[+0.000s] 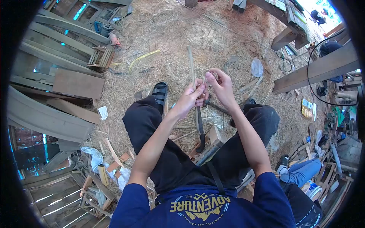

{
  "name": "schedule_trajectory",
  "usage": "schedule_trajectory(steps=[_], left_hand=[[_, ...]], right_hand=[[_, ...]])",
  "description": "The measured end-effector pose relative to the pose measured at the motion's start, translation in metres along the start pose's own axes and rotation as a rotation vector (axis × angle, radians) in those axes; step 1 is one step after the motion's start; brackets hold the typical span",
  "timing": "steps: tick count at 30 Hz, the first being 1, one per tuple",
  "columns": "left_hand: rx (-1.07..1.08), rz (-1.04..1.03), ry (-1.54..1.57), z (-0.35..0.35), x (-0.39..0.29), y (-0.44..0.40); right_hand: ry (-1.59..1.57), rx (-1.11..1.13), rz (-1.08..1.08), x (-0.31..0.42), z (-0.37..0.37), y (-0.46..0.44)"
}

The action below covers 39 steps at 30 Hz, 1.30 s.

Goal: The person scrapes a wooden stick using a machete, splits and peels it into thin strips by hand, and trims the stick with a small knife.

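My left hand (192, 97) is closed around a thin, pale flat strip (190, 60), wood-like in look, that stands up and away from me above the fist. Close beside it, my right hand (220, 85) is pinched, thumb against fingers, over something thin and pale that is too small to name. Below the left hand hangs a dark rod (200, 129) with a bent lower end. A second dark bar (218, 107) runs from near the hands toward my right knee; whether the two are joined, or held, I cannot tell.
Straw and shavings cover the ground. Curved planks (53, 114) stand at left, a wooden beam (315, 70) at right. A yellow strip (142, 57) and a plastic bag (257, 67) lie ahead. Wood scraps (114, 155) lie at lower left. Another person's jeans (304, 171) show at right.
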<state>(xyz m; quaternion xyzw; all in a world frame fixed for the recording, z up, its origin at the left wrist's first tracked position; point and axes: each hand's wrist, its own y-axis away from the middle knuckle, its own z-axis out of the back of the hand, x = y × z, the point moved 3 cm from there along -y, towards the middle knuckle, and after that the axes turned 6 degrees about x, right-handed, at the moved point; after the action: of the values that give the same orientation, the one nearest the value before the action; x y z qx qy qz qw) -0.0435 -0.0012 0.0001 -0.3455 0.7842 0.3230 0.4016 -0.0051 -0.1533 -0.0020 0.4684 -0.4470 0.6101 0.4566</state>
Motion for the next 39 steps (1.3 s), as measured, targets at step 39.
schedule_trajectory(steps=[39], left_hand=[[-0.352, -0.233, -0.096, 0.03, 0.005, 0.0]], right_hand=[[0.089, -0.206, -0.013, 0.011, 0.049, 0.019]])
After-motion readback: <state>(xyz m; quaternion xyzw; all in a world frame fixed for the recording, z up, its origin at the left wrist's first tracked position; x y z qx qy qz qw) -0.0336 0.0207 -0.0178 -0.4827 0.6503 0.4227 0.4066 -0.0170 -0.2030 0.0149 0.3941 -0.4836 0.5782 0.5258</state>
